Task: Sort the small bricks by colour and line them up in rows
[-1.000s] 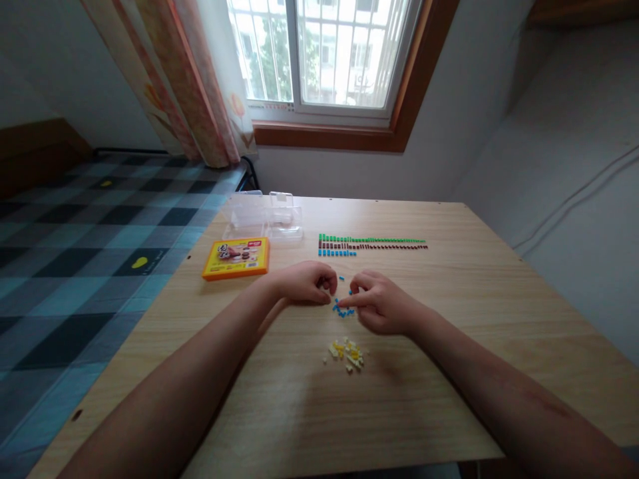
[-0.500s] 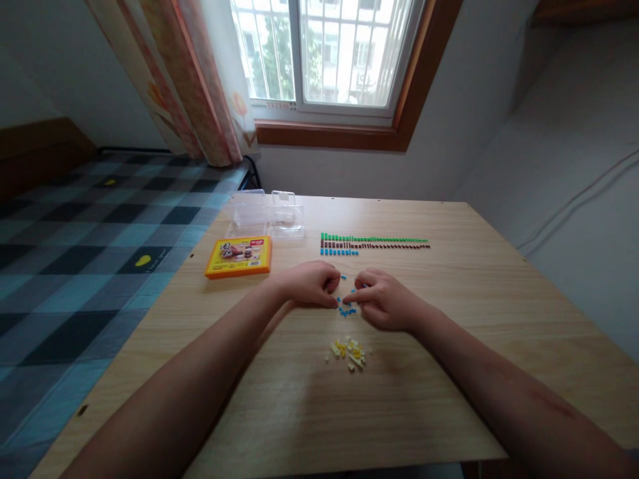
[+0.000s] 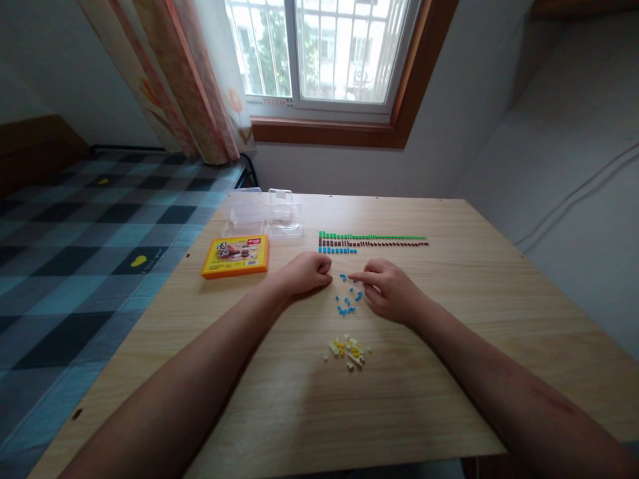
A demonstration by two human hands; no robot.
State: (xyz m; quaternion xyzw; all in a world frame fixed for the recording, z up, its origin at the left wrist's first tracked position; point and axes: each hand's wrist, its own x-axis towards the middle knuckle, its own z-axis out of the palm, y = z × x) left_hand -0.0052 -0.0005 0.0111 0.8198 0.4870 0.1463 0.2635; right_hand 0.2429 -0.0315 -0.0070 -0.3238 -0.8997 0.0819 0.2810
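Note:
Small blue building bricks (image 3: 347, 301) lie scattered on the wooden table between my hands. My left hand (image 3: 310, 273) rests on the table to their left, its fingers curled into a fist; whatever may be inside is hidden. From the right, my right hand (image 3: 389, 286) reaches over with its index finger stretched out and the other fingers bent. That fingertip is at a few blue bricks (image 3: 343, 277) at the far side of the scatter. Beyond the hands run a short row of blue bricks (image 3: 337, 251), a long brown row (image 3: 374, 243) and a long green row (image 3: 374, 237).
A pile of yellow and cream bricks (image 3: 349, 351) lies nearer me on the table (image 3: 279, 412). At the left stand a yellow-orange box (image 3: 235, 256) and open clear plastic cases (image 3: 284, 219). A bed (image 3: 100, 226) adjoins the table's left side.
My right hand has moved away from me, its index finger going from the middle of the blue scatter to its far side. My left hand has shifted slightly away and left.

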